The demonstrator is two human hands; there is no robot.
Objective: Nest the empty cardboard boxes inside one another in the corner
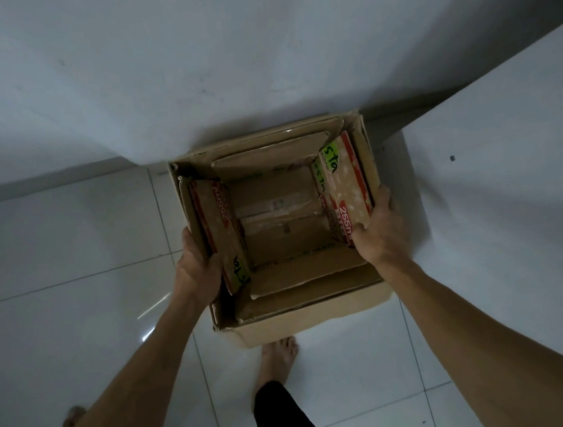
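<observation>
Both hands are on it: left hand (197,266) and right hand (379,228) grip the printed inner box (274,221), nested in the outer box (304,318) against the far wall (224,64)

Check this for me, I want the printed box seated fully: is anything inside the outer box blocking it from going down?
Nothing visible does. The printed box already sits inside the outer box, with the left hand and right hand on its side flaps. Its inside is empty; the space underneath it is hidden.
</observation>
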